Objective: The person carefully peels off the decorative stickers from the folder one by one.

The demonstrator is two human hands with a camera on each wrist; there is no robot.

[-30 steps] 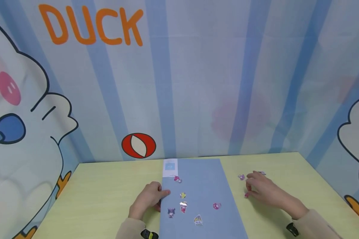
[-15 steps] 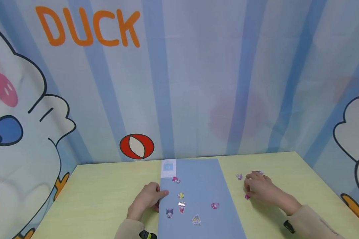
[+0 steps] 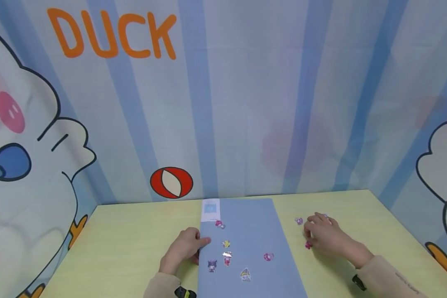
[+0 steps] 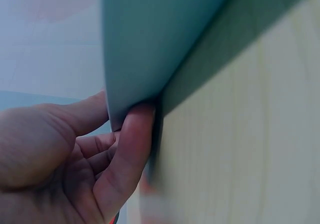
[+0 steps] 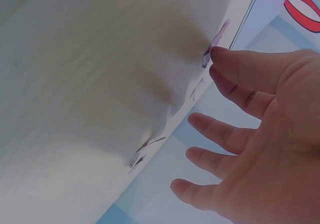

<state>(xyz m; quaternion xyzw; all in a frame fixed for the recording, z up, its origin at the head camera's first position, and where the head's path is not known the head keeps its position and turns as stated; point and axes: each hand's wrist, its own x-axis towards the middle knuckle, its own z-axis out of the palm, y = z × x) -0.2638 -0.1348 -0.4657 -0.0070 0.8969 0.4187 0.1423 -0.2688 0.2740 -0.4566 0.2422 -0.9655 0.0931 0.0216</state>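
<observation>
A large blue sheet [image 3: 253, 231] lies on the table, bearing several small cartoon stickers. My left hand [image 3: 186, 246] pinches its left edge, thumb on top and forefinger beneath; in the left wrist view that edge of the sheet [image 4: 145, 39] is raised off the tabletop. To the right of the sheet, my right hand [image 3: 325, 234] is over the table beside a small pink sticker [image 3: 308, 245]. In the right wrist view its thumb tip touches this sticker [image 5: 217, 39]. The forefinger is close under the thumb, and the other fingers are spread.
A purple sticker [image 3: 299, 221] lies left of the right hand, and another sticker [image 3: 325, 215] is partly hidden behind it. A white label [image 3: 210, 210] is at the sheet's top left corner. The pale yellow table [image 3: 134, 244] meets a striped cloth backdrop [image 3: 238, 124].
The right thumb and forefinger have shifted slightly at the pink sticker, which has moved a little toward me. The left hand keeps its place on the sheet's edge.
</observation>
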